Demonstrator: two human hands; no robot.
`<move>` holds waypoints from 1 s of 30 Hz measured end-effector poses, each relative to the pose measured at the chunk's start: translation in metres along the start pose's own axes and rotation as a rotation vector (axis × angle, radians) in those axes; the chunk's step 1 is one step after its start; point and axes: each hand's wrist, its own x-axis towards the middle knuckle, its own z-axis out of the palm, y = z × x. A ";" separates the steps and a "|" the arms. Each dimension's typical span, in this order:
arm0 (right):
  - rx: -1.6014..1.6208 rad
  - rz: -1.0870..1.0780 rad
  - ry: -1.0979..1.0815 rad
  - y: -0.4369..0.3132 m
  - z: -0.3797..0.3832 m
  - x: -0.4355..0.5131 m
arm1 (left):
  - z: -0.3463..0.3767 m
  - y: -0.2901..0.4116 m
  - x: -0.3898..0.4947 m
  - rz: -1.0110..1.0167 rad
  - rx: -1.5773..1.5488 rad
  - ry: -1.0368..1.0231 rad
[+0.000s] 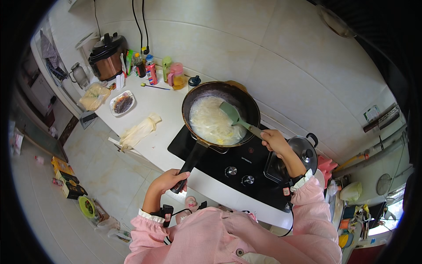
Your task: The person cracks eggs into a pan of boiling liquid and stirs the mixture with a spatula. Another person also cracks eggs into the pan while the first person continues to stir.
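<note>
My left hand [174, 181] is closed around the long black handle of a wok [252, 109], near the handle's end. The wok sits on the left burner of a black glass gas stove [204, 170]. Pale, thin noodle-like strands [211, 120] lie in cloudy liquid inside it, with a bit of yellow near the front. In my right hand [275, 142] is the handle of a green spatula [230, 112]. Its blade rests against the strands at the right side of the wok.
A lidded pot [305, 151] stands on the right burner. Left of the stove, the white counter [158, 142] bears a cloth-like cream item [140, 132], a stained white dish [122, 103], a pink-lidded oil jug [177, 77] and an electric pressure cooker [107, 59]. A tiled wall [224, 49] rises behind.
</note>
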 end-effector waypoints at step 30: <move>-0.901 -0.438 0.532 0.005 -0.015 0.037 | 0.000 -0.002 0.000 0.005 -0.040 -0.010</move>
